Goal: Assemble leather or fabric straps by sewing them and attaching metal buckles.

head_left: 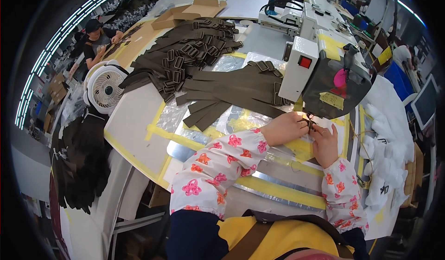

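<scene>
Olive-brown strap piece (309, 121) sits pinched under the sewing machine head (324, 81), left hand (283, 128) and right hand (324, 144) each in a narrow grip on it. Fingertips so near the needle risk a prick. Beyond the machine lie stacked straps (194, 58).

Garment factory — sewing machine (320, 70), strap piles (194, 51)

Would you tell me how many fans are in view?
1: a white fan at the table's left edge, left of the strap pile. Others may be hidden.
</scene>
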The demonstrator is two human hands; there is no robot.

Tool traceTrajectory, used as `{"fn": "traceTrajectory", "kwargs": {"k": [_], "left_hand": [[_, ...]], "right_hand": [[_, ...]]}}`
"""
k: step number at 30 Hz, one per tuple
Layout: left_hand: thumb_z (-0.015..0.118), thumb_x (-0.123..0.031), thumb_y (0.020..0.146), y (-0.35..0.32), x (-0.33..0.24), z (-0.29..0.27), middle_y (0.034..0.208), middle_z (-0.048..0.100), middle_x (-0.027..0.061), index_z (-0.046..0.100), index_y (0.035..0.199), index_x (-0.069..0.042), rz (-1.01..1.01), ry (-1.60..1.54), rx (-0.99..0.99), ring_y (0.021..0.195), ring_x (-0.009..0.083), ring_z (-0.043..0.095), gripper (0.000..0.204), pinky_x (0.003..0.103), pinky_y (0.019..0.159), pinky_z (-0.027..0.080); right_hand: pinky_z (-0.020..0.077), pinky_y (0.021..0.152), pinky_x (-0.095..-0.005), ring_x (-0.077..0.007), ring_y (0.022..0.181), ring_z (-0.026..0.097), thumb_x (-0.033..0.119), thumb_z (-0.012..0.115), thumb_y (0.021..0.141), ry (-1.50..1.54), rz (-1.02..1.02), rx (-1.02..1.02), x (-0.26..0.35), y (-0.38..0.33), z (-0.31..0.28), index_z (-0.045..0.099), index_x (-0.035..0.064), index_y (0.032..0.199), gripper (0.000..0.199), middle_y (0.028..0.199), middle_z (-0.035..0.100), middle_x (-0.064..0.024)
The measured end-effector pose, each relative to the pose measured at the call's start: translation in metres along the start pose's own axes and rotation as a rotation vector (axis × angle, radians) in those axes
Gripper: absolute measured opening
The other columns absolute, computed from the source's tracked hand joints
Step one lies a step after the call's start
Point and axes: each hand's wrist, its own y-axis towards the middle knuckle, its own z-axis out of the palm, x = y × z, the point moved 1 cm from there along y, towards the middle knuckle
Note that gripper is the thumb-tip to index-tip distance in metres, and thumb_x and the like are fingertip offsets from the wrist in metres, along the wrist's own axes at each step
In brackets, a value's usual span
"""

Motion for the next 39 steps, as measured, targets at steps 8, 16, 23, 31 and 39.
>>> {"fn": "traceTrajectory", "kwargs": {"k": [8, 16, 23, 31, 39], "left_hand": [[0.055, -0.012, 0.071, -0.005, 0.012, 0.006, 0.07, 0.059, 0.0063, 0.056, 0.078, -0.009, -0.152, -0.248, -0.021, 0.072, 0.0243, 0.059, 0.007, 0.036, 0.062, 0.047], [0.056, -0.017, 0.072, -0.004, 0.015, 0.003, 0.069, 0.06, 0.0057, 0.058, 0.077, -0.01, -0.128, -0.253, -0.05, 0.071, 0.0233, 0.061, 0.009, 0.035, 0.064, 0.046], [0.055, -0.013, 0.073, -0.001, 0.014, 0.001, 0.074, 0.059, 0.006, 0.06, 0.08, -0.009, -0.199, -0.301, -0.003, 0.073, 0.0236, 0.059, 0.009, 0.033, 0.062, 0.047], [0.056, -0.006, 0.074, 0.0, 0.019, 0.017, 0.084, 0.062, 0.0054, 0.061, 0.088, -0.011, -0.31, -0.421, -0.024, 0.072, 0.027, 0.059, 0.017, 0.034, 0.064, 0.048], [0.057, -0.006, 0.074, -0.004, 0.03, 0.022, 0.086, 0.064, 0.0066, 0.063, 0.09, -0.013, -0.34, -0.428, -0.127, 0.069, 0.0282, 0.059, 0.019, 0.036, 0.066, 0.047]], "right_hand": [[0.0241, 0.1, -0.0518, -0.0224, 0.095, 0.054, 0.0, 0.058, 0.066, 0.04, -0.003, -0.029, -0.001, 0.003, 0.003, 0.063, 0.0083, 0.09, 0.026, 0.106, 0.059, -0.0068], [0.0258, 0.099, -0.0513, -0.0208, 0.094, 0.054, 0.002, 0.058, 0.068, 0.007, 0.035, 0.008, -0.002, 0.004, -0.003, 0.063, 0.0091, 0.093, 0.026, 0.106, 0.059, -0.0051], [0.0283, 0.097, -0.0507, -0.0181, 0.095, 0.055, 0.009, 0.056, 0.073, -0.084, -0.019, 0.126, -0.008, 0.008, -0.007, 0.062, 0.0108, 0.096, 0.024, 0.111, 0.058, -0.0027], [0.0277, 0.098, -0.0477, -0.0166, 0.099, 0.054, 0.011, 0.054, 0.074, -0.178, 0.03, 0.226, -0.013, 0.017, -0.008, 0.062, 0.0132, 0.096, 0.024, 0.114, 0.056, 0.0], [0.0273, 0.099, -0.0471, -0.0174, 0.102, 0.051, 0.008, 0.054, 0.073, -0.105, 0.062, 0.198, -0.014, 0.024, 0.0, 0.061, 0.0127, 0.098, 0.027, 0.112, 0.057, 0.0]]}}
